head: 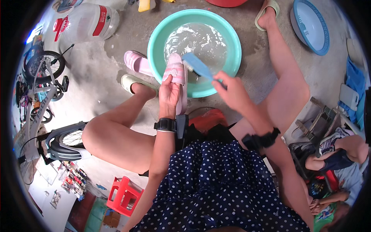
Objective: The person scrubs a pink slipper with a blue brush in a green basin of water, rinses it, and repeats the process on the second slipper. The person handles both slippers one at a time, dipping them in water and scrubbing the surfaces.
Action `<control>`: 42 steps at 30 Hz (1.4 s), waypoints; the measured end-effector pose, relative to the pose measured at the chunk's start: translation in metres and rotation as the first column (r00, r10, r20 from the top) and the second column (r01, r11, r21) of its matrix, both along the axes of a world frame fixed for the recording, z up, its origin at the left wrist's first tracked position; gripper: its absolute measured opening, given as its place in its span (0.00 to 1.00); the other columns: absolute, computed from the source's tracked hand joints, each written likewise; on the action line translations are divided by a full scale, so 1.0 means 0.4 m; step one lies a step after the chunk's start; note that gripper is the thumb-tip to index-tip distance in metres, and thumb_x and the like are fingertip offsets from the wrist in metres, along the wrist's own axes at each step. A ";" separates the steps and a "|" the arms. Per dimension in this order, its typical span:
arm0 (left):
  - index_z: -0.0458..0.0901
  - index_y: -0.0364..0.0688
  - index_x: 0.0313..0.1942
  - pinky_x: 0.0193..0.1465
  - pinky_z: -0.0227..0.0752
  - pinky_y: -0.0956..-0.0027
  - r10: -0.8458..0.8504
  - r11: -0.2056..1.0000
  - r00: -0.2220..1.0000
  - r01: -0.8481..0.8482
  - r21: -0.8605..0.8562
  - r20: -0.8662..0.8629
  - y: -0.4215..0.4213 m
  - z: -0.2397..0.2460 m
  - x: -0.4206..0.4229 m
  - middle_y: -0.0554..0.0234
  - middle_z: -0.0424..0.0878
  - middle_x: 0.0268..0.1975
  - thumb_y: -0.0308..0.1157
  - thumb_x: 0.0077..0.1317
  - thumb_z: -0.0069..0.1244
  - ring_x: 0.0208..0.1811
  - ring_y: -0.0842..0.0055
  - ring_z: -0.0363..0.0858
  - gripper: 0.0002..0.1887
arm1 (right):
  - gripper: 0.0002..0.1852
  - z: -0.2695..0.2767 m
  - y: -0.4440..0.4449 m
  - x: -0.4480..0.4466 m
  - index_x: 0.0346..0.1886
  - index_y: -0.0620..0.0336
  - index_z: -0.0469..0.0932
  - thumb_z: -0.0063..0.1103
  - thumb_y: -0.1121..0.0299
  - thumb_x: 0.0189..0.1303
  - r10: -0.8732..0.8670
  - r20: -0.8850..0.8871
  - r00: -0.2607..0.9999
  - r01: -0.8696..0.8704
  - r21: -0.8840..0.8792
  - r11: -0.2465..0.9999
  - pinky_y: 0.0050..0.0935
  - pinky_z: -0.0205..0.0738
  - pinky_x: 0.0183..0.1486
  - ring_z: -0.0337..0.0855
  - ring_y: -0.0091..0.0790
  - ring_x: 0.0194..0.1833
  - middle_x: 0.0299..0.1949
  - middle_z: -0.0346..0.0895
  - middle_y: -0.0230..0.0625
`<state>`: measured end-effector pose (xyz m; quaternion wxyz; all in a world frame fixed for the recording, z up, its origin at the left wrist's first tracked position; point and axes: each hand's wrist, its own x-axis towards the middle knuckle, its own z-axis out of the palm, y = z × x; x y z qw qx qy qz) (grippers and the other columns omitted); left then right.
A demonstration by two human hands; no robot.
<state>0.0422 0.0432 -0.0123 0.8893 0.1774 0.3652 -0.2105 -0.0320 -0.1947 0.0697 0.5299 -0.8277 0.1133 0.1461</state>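
Note:
My left hand (169, 94) grips a pink slide sandal (174, 69) by its strap, with the toe end over the near left rim of a green plastic basin (238, 55). Water with bright ripples lies in the basin. My right hand (232, 91) is closed around the handle of a blue scrubbing brush (197, 65). The brush's pale bristles face the sandal's right side, close to its edge; whether they touch it I cannot tell. A second pink slide sandal (142, 66) rests on the floor against the basin's left side.
A large clear plastic bottle (84, 23) lies at the upper left, above a bicycle (43, 92). A blue basin (311, 27) is at the upper right. Near the lower left is a red plastic stool (123, 197). Another person (345, 153) sits at the right, beside a wooden frame (317, 119).

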 end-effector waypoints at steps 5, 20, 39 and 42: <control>0.66 0.26 0.55 0.57 0.77 0.59 -0.051 0.996 0.996 0.046 -0.075 -0.071 -0.021 -0.001 0.000 0.43 0.76 0.53 0.27 0.75 0.34 0.54 0.58 0.78 0.15 | 0.08 -0.005 0.081 0.033 0.36 0.57 0.71 0.54 0.64 0.62 0.077 0.182 0.980 -0.044 -0.179 0.983 0.51 0.72 0.27 0.79 0.56 0.26 0.20 0.76 0.47; 0.66 0.26 0.56 0.59 0.74 0.57 -0.076 0.876 0.962 -0.060 -0.478 -0.261 0.028 -0.069 -0.013 0.39 0.74 0.54 0.30 0.75 0.35 0.56 0.58 0.76 0.16 | 0.08 -0.016 0.055 0.075 0.36 0.56 0.72 0.55 0.63 0.63 -0.003 0.059 0.998 0.012 -0.148 0.989 0.51 0.72 0.31 0.80 0.57 0.29 0.24 0.78 0.48; 0.77 0.35 0.47 0.44 0.71 0.69 -0.622 0.417 0.755 0.544 0.728 -0.208 -0.239 -0.129 0.180 0.63 0.80 0.42 0.29 0.69 0.48 0.41 0.74 0.77 0.11 | 0.08 0.098 -0.237 0.160 0.45 0.62 0.76 0.57 0.70 0.65 -0.166 0.017 0.986 0.165 0.041 0.985 0.22 0.48 0.22 0.57 0.12 0.21 0.16 0.66 0.21; 0.82 0.35 0.32 0.31 0.68 0.72 -0.732 0.002 0.585 0.515 0.857 -0.350 -0.249 -0.210 0.175 0.66 0.81 0.27 0.32 0.64 0.53 0.25 0.78 0.75 0.09 | 0.09 0.117 -0.250 0.211 0.45 0.62 0.76 0.57 0.70 0.65 -0.169 0.028 0.985 0.168 0.041 0.985 0.23 0.51 0.23 0.59 0.14 0.20 0.17 0.69 0.24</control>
